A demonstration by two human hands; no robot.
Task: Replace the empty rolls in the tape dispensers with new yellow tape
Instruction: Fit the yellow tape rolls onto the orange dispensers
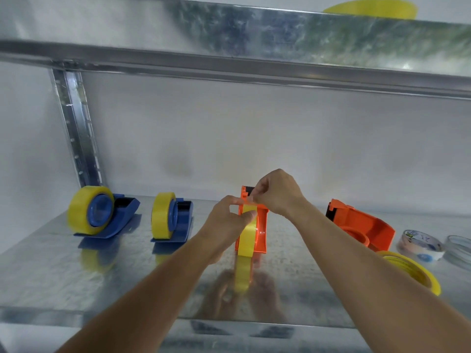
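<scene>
An orange tape dispenser (262, 225) stands at the middle of the metal shelf (63, 276) with a yellow tape roll (246, 240) in it. My left hand (229, 220) rests thumb and fingers on the top of that roll. My right hand (276, 193) pinches the tape's free end just below the dispenser's serrated cutter (248, 187). Two blue dispensers (122, 217) (182, 217) at the left each carry a yellow roll (79, 210) (160, 215). A second orange dispenser (362, 225) at the right holds no yellow tape.
A loose yellow roll (413, 271) lies flat at the right front. Beside it lie a used roll core with print (420, 244) and a clear one (458, 248). An upper shelf (229, 54) overhangs, with another yellow roll (372, 8) on it. A steel upright (76, 131) stands at back left.
</scene>
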